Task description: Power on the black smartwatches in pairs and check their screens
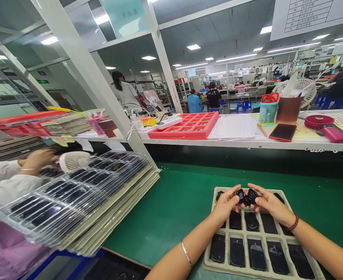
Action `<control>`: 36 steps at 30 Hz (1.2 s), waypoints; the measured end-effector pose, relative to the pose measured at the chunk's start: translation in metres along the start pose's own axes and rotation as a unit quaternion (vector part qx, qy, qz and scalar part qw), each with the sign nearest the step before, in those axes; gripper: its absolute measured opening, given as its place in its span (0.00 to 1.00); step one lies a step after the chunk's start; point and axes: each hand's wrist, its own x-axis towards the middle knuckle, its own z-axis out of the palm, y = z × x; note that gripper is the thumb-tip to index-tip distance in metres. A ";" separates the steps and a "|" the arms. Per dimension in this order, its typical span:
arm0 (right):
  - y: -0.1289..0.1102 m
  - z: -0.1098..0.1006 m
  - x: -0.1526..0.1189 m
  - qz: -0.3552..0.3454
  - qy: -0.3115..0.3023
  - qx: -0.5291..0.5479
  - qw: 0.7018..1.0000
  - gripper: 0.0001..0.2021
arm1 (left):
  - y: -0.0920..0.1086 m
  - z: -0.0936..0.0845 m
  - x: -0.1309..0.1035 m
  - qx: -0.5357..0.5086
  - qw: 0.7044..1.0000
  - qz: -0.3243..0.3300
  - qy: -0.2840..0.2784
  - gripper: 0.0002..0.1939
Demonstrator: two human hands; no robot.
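Over the far row of a beige moulded tray [245, 230], both hands are raised close together. My left hand [227, 203] pinches a small black device [240, 195] whose face bears a pale printed mark. Between the fingers of my right hand [272, 203] is another small black piece [252, 195], with light marks on it. Something dark shows between the two pieces; I cannot tell whether they are joined. Flat black rounded items [237, 252] lie in the tray's compartments, and my hands and forearms hide part of the far row and right side.
The green work mat [165, 210] lies beneath the tray. To the left stands a stack of trays [124, 202] topped by clear plastic, with a co-worker's hands [39, 159] beyond it. A shelf holds a red divided tray [185, 126], papers, a phone [282, 132] and a small fan [319, 121].
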 end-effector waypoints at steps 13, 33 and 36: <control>0.006 -0.003 0.005 -0.041 -0.045 -0.027 0.998 0.23 | -0.005 -0.001 0.001 0.004 0.999 0.021 -0.046 0.27; 0.016 -0.006 0.007 -0.060 -0.046 -0.054 0.996 0.23 | -0.005 0.000 0.001 0.008 0.999 0.015 -0.052 0.25; 0.014 -0.005 0.006 -0.055 -0.041 -0.053 0.996 0.23 | -0.005 0.000 0.001 0.006 0.999 0.012 -0.049 0.25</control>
